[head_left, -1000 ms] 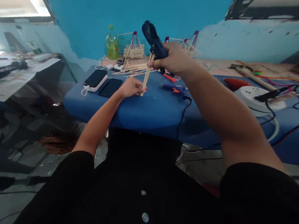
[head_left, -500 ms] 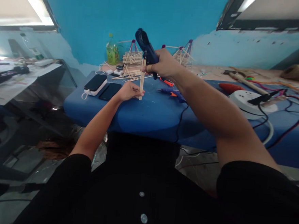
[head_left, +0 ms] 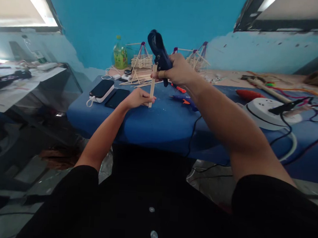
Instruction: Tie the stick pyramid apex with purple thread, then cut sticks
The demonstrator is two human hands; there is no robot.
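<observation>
- Indoors, a blue wall [head_left: 128, 19] rises behind the work area.
- Below it, a blue-covered table [head_left: 169, 125] spans the scene in front of a person in a black shirt.
- At right on the cover sits a round white power strip [head_left: 265, 113], a dark plug in it.
- Against the wall stand lattice structures of thin sticks [head_left: 141, 61], their tops bound in purple, with a green-labelled bottle [head_left: 120, 55] beside the leftmost.
- High over the table, the right hand [head_left: 178, 71] closes around a dark blue tool [head_left: 160, 52], its fingertips at the upper part of the narrow wooden sticks [head_left: 152, 87].
- Lower down, the left hand [head_left: 137, 98] pinches those sticks near their bottom end; they stand almost upright between the hands, tops at the tool.
- Right of them lies a blue glue gun [head_left: 186, 100].
- Left of the left hand rest a dark phone [head_left: 117, 98] and, next to it, a white-and-black power bank [head_left: 102, 89].
- Behind the hands, loose sticks [head_left: 142, 82] lie scattered near a small orange-handled item [head_left: 180, 89].
</observation>
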